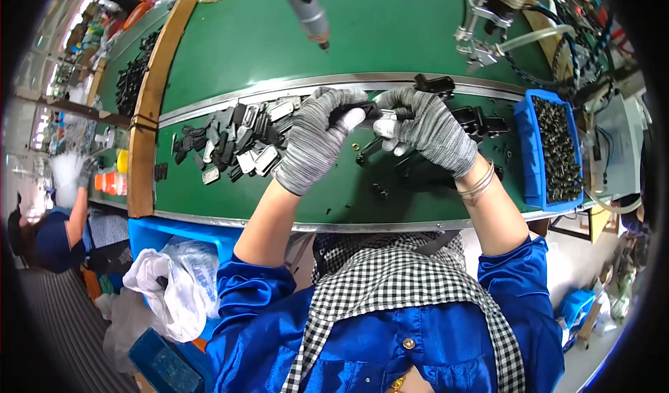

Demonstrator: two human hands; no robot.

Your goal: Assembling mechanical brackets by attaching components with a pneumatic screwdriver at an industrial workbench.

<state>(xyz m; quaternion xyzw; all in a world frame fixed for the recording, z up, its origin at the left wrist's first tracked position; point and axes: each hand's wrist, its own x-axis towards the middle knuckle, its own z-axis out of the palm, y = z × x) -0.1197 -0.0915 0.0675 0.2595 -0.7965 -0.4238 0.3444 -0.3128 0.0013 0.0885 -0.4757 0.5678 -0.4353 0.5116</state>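
Gloved left hand (317, 139) and right hand (428, 128) each keep a clenched grip on a small black part (364, 111), long axis running 9-to-3 o'clock, above the green bench (279, 51) | black-and-silver pieces (237, 142) at 9 o'clock | blue bin (529, 149) at 3 o'clock | hanging screwdriver (306, 10) at 12 o'clock

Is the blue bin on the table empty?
No, the blue bin at the right end of the green table is filled with small black parts.
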